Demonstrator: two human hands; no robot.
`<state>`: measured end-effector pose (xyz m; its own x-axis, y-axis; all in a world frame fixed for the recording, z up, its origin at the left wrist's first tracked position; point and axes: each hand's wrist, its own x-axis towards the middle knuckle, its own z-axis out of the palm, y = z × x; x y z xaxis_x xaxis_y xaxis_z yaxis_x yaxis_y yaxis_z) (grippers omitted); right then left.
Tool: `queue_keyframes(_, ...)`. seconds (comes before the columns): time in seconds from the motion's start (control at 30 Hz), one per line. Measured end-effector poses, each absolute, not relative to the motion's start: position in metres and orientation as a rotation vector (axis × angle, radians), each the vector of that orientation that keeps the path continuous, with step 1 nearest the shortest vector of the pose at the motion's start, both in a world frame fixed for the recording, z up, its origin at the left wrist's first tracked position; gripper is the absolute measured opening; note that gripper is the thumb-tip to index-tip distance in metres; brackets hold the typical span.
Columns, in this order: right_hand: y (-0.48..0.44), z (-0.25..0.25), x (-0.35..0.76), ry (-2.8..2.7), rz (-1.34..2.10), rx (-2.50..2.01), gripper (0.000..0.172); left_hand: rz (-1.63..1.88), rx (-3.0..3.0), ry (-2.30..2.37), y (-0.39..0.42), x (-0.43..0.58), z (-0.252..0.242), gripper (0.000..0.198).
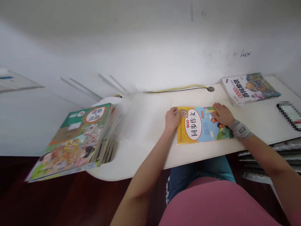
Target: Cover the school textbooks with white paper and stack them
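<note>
A thin yellow and blue book (199, 127) lies flat on the white desk (145, 125) in front of me. My left hand (172, 119) is closed on the book's left edge near the top corner. My right hand (222, 113) rests flat on the book's upper right part with its fingers stretched out. A grey band (240, 130) wraps my right wrist.
A stack of picture books (77, 142) sits at the desk's left end, overhanging the edge. Another book pile (250, 88) lies at the back right. A phone (290, 113) lies at the far right. A yellow and black cable (178, 89) runs along the wall.
</note>
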<state>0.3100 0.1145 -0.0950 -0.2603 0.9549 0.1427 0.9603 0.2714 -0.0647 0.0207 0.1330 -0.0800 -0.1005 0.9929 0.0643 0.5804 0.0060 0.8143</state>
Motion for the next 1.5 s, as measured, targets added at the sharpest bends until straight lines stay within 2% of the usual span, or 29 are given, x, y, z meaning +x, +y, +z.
queue_keyframes(0.17,0.118,-0.095,0.311,-2.312,0.038,-1.787,0.053,1.036,1.168,1.246,0.15,0.02,-0.065,0.077)
queue_keyframes(0.33,0.126,-0.096,0.322,-2.3,0.059,-1.567,0.049,0.797,1.096,1.01,0.163,0.012,-0.05,0.059)
queue_keyframes(0.5,0.135,-0.087,0.337,-2.278,0.087,-1.442,0.045,0.763,1.139,1.025,0.165,0.005,-0.046,0.04)
queue_keyframes(0.7,0.139,-0.063,0.351,-2.105,0.534,-1.397,0.038,0.832,1.305,1.236,0.157,0.007,-0.041,0.026)
queue_keyframes(0.87,0.141,-0.046,0.356,-1.884,0.915,-1.39,0.04,0.877,1.317,1.293,0.149,0.008,-0.037,0.033)
queue_keyframes(0.97,0.141,-0.044,0.354,-1.716,1.005,-1.447,0.045,0.884,1.325,1.37,0.149,0.009,-0.041,0.037)
queue_keyframes(1.17,0.137,-0.056,0.346,-1.774,0.592,-1.987,0.049,0.726,1.509,1.649,0.16,0.021,-0.053,0.026)
queue_keyframes(1.3,0.136,-0.062,0.338,-1.86,0.384,-2.141,0.043,0.528,1.693,1.866,0.164,0.03,-0.053,0.02)
queue_keyframes(1.5,0.131,-0.065,0.33,-1.935,0.151,-2.335,0.051,0.306,1.857,1.957,0.163,0.031,-0.048,0.028)
